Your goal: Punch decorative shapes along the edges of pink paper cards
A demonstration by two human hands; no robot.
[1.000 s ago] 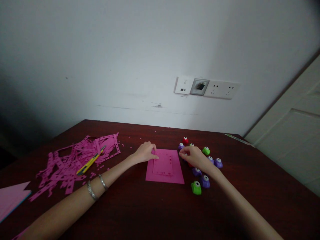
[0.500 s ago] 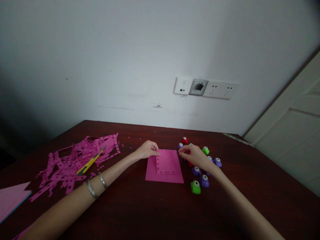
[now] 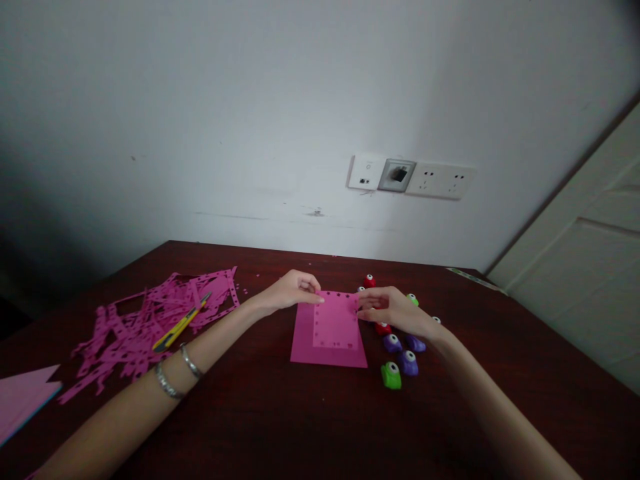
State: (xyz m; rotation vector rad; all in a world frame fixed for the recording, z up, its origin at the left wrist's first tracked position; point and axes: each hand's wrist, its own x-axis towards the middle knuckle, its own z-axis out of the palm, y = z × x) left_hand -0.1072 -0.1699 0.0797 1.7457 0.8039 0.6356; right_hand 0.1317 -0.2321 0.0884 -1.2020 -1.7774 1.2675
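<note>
A smaller pink sheet of paper (image 3: pixel 335 325) with punched holes along its edges is held over a larger pink sheet (image 3: pixel 330 357) on the table. My left hand (image 3: pixel 294 292) has thumb and fingers closed on its upper left corner. At the upper right edge, the fingers of my right hand (image 3: pixel 393 311) pinch the same punched sheet. Under and around my right hand lie several small craft punches, among them a green punch (image 3: pixel 391 375), a purple punch (image 3: pixel 409 362) and a red punch (image 3: pixel 369 281). My right hand partly hides some of them.
A heap of punched pink paper strips (image 3: pixel 117 337) lies on the left of the dark red table (image 3: pixel 280 413), with a yellow utility knife (image 3: pixel 180 325) on top. More pink paper (image 3: pixel 25 397) sits at the left edge. Wall sockets (image 3: pixel 440 181) are behind the table.
My right hand has closed on the upper right edge of the punched sheet. Its upper part is lifted, and the top row of holes now shows. My left hand has risen slightly.
</note>
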